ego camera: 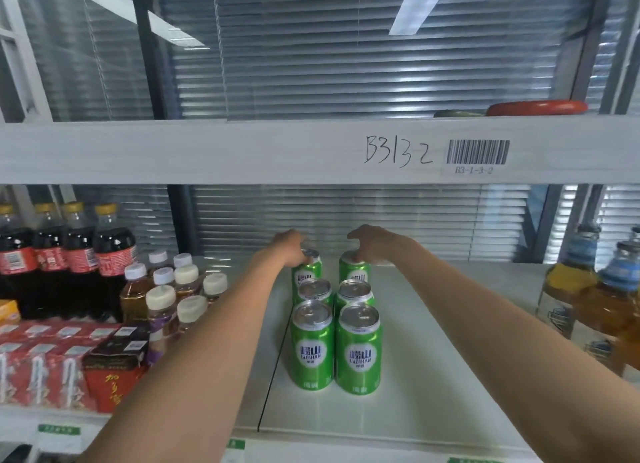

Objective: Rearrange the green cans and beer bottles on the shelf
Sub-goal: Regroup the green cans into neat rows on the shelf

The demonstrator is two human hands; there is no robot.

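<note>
White shelf (433, 358) before slatted blinds (346, 64) carries six green cans (358, 351), my left hand (289, 246) and right hand (372, 244) each gripping a rear can's top.

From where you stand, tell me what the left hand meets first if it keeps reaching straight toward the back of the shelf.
Nothing more on the shelf, as far as I can see: the left hand is already on the back-left green can, and behind it only bare shelf shows, then the window blinds. Depth there is hard to judge.
</note>
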